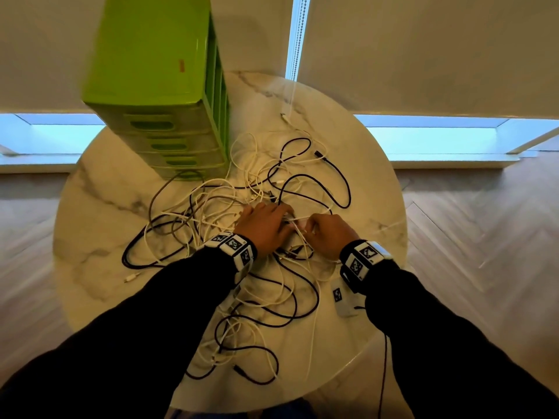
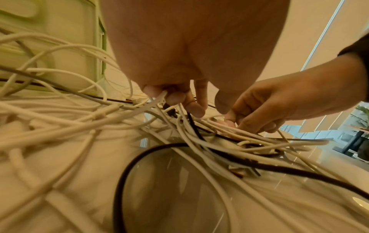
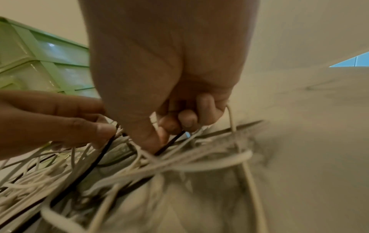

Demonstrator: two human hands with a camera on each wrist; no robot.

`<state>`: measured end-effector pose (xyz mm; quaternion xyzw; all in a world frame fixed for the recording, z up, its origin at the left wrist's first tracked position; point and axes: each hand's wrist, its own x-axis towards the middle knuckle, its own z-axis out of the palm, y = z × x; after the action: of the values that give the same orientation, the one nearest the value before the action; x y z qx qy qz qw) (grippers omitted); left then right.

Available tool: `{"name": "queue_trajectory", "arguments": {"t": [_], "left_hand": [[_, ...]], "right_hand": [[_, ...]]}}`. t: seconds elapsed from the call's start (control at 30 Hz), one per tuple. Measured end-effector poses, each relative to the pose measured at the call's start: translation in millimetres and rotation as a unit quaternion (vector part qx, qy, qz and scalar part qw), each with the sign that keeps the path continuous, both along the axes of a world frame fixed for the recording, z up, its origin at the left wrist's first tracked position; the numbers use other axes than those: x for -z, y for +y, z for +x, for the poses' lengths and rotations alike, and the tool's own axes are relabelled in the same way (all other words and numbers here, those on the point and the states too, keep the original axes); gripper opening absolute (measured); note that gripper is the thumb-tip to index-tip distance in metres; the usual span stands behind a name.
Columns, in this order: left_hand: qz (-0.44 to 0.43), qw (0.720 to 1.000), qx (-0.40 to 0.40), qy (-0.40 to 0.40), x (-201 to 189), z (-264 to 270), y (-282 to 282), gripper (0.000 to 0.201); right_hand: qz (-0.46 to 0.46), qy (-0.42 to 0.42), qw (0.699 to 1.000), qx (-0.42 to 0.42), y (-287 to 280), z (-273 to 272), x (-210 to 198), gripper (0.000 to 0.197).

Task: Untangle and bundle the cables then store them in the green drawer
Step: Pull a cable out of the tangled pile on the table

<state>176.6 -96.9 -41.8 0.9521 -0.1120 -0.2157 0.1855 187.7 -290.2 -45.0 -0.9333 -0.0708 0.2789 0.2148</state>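
A tangle of white and black cables (image 1: 257, 207) sprawls over the round marble table (image 1: 99, 213). The green drawer unit (image 1: 151, 86) stands at the table's back left, its drawers closed. Both hands work at the knot in the middle. My left hand (image 1: 266, 222) pinches white cable strands (image 2: 159, 100) with curled fingers (image 2: 196, 104). My right hand (image 1: 326, 232) has its fingers (image 3: 185, 119) curled round white cable (image 3: 230, 116), with a black cable (image 3: 169, 145) running under the thumb. The hands nearly touch.
Cable loops (image 1: 248, 352) trail to the table's near edge and out to the far right (image 1: 338, 176). A small white tagged device (image 1: 341, 297) lies by my right wrist. Wooden floor (image 1: 484, 237) surrounds the table; blinds and windows (image 1: 438, 134) lie beyond.
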Motion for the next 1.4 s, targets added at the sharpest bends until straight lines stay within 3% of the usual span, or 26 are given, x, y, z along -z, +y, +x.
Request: {"name": "queue_trajectory", "arguments": {"t": [0.13, 0.23, 0.33, 0.4, 0.47, 0.6, 0.77, 0.83, 0.93, 1.0, 1.1, 1.17, 1.4], "left_hand": [[0.025, 1.0, 0.012, -0.011, -1, 9, 3, 0.027], [0.021, 0.999, -0.029, -0.027, -3, 15, 7, 0.022], [-0.076, 0.994, -0.07, -0.032, -6, 15, 9, 0.023], [-0.233, 0.971, -0.056, -0.018, -15, 11, 3, 0.029], [-0.336, 0.94, -0.055, -0.03, -29, 5, -7, 0.031], [-0.405, 0.903, -0.113, -0.083, -44, -2, -17, 0.016], [-0.464, 0.851, -0.218, -0.115, -57, -8, -2, 0.012], [-0.47, 0.845, -0.242, -0.085, -64, -12, 2, 0.019], [-0.466, 0.852, -0.236, 0.033, -61, -20, 2, 0.032], [-0.449, 0.87, -0.204, 0.01, -53, -27, 1, 0.03], [-0.426, 0.879, -0.185, -0.105, -47, -31, -3, 0.029], [-0.449, 0.857, -0.222, -0.123, -55, -32, -7, 0.026], [-0.569, 0.757, -0.312, -0.076, -91, -31, 6, 0.03]], "right_hand": [[0.081, -0.007, 0.996, -0.038, -19, -1, -6, 0.028], [0.127, -0.039, 0.991, -0.033, -37, -1, -15, 0.019], [0.196, -0.067, 0.978, -0.006, -45, 1, -30, 0.011], [0.219, -0.078, 0.973, -0.002, -43, 7, -40, 0.012], [0.2, -0.088, 0.975, -0.041, -36, 11, -48, 0.014], [0.21, -0.112, 0.969, -0.073, -18, 7, -61, 0.021], [0.196, -0.112, 0.97, -0.092, -9, 2, -48, 0.022], [0.214, -0.143, 0.962, -0.09, -6, -2, -46, 0.024], [0.241, -0.186, 0.948, -0.089, -1, -5, -49, 0.024], [0.226, -0.188, 0.95, -0.106, 4, -8, -53, 0.025], [0.124, -0.149, 0.975, -0.109, 6, -12, -55, 0.026], [0.074, -0.136, 0.983, -0.098, 0, -13, -54, 0.025], [-0.014, -0.131, 0.985, -0.109, -33, -4, -55, 0.021]]}}
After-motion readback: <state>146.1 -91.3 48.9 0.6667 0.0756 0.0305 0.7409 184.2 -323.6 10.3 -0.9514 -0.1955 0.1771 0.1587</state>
